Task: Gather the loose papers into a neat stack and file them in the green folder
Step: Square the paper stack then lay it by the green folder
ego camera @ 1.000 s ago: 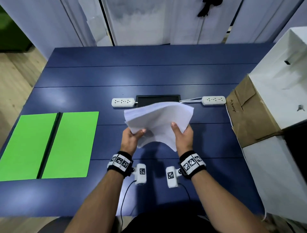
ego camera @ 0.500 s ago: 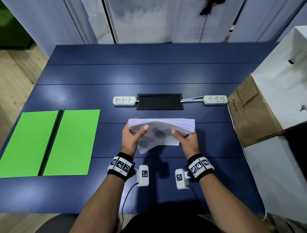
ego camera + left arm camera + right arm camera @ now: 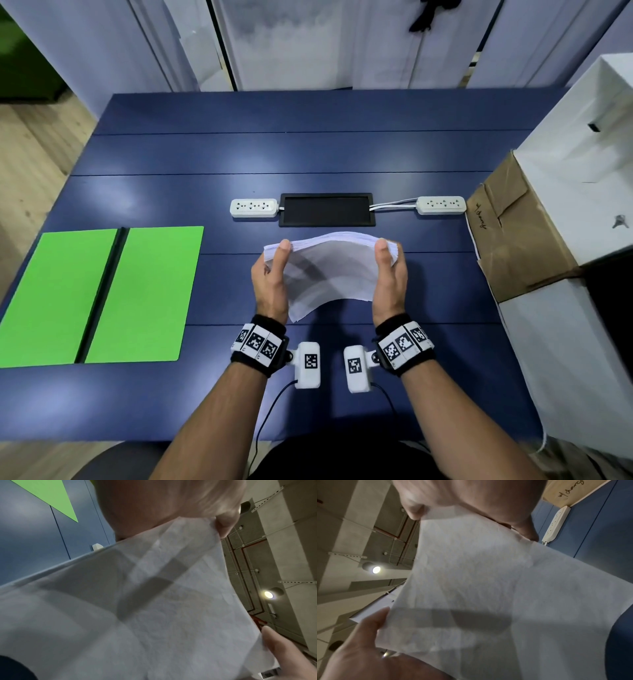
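Note:
A stack of white papers [image 3: 330,270] stands on its long edge above the middle of the blue table, bowed slightly upward along its top. My left hand [image 3: 279,255] grips its left side and my right hand [image 3: 384,253] its right side, thumbs on the near face, other fingers hidden behind. The left wrist view shows the papers [image 3: 154,608] pinched between thumb and fingers, and the right wrist view shows the same papers [image 3: 488,588]. The green folder [image 3: 150,291] lies open and flat at the table's left, empty; a corner of the folder [image 3: 56,497] shows past my left hand.
Beyond the papers lie two white power strips [image 3: 253,207] [image 3: 441,205] beside a black inset panel [image 3: 327,209]. A brown cardboard flap [image 3: 513,233] and a white box [image 3: 582,171] stand against the table's right edge. Bare table separates the papers from the folder.
The loosely fanned sheets have been turned up on edge and squared. Both hands slid outward from the bottom corners to the stack's two sides.

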`<state>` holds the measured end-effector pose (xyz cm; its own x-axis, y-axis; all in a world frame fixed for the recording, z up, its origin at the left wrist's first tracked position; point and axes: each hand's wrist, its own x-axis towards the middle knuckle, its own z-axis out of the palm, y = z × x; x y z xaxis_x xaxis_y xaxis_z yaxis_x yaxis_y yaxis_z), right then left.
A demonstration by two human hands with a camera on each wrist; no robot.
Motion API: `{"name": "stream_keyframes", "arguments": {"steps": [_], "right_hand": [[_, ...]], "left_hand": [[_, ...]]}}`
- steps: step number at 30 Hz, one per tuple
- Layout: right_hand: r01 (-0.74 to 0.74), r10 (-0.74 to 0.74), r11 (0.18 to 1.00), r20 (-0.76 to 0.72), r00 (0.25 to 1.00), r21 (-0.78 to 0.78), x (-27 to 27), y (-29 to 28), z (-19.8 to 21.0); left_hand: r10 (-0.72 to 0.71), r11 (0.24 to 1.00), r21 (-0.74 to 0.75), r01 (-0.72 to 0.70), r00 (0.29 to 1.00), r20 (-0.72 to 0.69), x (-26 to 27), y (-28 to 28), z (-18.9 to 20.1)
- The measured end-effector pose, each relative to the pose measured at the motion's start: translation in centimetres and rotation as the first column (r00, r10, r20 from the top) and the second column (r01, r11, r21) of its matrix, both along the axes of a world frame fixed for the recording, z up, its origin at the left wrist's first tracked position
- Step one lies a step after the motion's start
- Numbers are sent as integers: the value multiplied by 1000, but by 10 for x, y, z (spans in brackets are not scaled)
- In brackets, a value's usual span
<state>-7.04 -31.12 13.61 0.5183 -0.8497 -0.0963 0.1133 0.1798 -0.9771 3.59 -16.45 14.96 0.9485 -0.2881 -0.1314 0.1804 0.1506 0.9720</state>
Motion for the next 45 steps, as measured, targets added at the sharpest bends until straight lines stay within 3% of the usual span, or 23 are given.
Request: {"name": "stream_keyframes", "arguments": {"steps": [6,10,19,28,32,37,45], "right_hand": [[18,-19,999,-19,1000,-33,3,-4,-1],[-55,47,993,-76,996,-107,1,-6,-9],[-274,281,960,-236,930,60,-10,-18,-61],[-296,314,949,-317,895,103,-9,-19,-75],[-242,263,965,-329,907,105,-8,-20,-76],[-225,213,974,-370,904,9,-5,-15,-72],[-218,202,976,-373,905,0,-9,-9,-73]], "left_hand": [[-53,999,-11,54,997,47,-5,5,0],[-114,993,38,113,993,42,-1,11,-7],[-125,963,218,156,981,-146,0,13,-48],[-105,957,245,152,975,-197,-1,11,-60],[-111,959,235,156,975,-195,0,10,-61],[-120,960,227,163,974,-193,-2,14,-67],[-149,954,216,206,956,-253,-13,12,-80]]}}
